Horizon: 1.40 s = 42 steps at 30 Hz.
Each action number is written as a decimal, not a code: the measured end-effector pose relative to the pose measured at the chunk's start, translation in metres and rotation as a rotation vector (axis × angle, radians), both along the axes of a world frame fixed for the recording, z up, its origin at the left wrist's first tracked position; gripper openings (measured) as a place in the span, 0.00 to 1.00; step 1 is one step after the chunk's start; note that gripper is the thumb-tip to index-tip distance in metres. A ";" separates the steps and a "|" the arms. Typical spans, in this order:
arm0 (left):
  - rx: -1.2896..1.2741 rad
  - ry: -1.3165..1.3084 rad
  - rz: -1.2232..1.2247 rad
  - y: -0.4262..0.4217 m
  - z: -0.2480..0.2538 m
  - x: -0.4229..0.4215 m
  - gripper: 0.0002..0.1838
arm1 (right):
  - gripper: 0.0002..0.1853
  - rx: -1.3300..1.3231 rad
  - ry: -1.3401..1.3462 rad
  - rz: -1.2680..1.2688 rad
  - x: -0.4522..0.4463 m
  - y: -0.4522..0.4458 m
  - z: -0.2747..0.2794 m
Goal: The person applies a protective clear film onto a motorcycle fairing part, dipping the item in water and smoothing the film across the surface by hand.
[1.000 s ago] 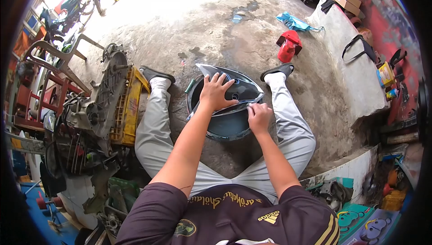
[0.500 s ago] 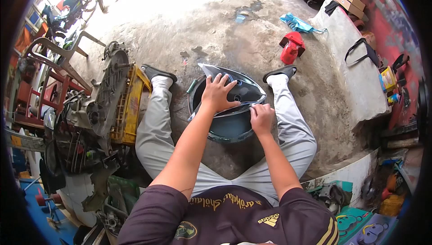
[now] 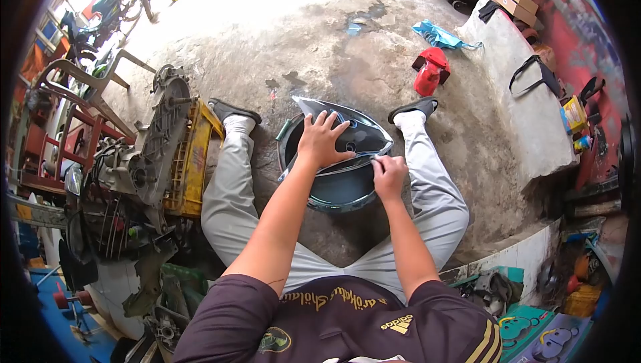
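Note:
A dark panel with a pale edge and blue line markings point(image 3: 366, 137) lies tilted across a round dark basin point(image 3: 342, 204) on the floor between my feet. My left hand point(image 3: 322, 141) rests on the panel with its fingers spread. At the panel's right lower edge, my right hand point(image 3: 389, 175) is closed, thumb and fingers pressed together. Whatever those fingers hold is too small to make out. Liquid or a smooth dark surface shows in the near part of the basin.
To the left stand a yellow crate point(image 3: 193, 156), a metal engine casing point(image 3: 150, 156) and a chair point(image 3: 100, 89). Beyond my right foot lie a red part point(image 3: 432, 73) and a blue bag point(image 3: 441, 35). A pale concrete ledge point(image 3: 517, 116) runs along the right.
My right hand stays at the panel's edge, with only a slight shift. My left hand remains spread on the panel. The whole view has moved slightly.

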<state>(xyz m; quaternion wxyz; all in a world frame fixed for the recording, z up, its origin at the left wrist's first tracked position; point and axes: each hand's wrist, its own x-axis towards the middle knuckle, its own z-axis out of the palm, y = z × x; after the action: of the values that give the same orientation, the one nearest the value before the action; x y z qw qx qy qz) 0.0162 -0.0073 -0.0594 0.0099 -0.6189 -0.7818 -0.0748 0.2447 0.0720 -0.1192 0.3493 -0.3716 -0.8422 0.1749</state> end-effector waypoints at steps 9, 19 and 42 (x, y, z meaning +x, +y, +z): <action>0.009 0.002 0.000 0.000 -0.002 0.000 0.50 | 0.04 -0.103 -0.080 -0.149 0.004 0.004 0.004; 0.008 0.004 -0.005 0.000 0.001 -0.001 0.50 | 0.05 0.123 -0.128 -0.022 0.004 0.006 -0.009; 0.030 -0.001 -0.012 0.000 -0.001 -0.001 0.50 | 0.05 0.020 -0.115 -0.064 0.001 0.003 0.002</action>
<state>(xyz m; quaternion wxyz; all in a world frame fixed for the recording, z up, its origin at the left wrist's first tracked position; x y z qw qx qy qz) 0.0153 -0.0071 -0.0599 0.0185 -0.6233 -0.7769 -0.0868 0.2457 0.0752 -0.1176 0.3098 -0.4042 -0.8502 0.1334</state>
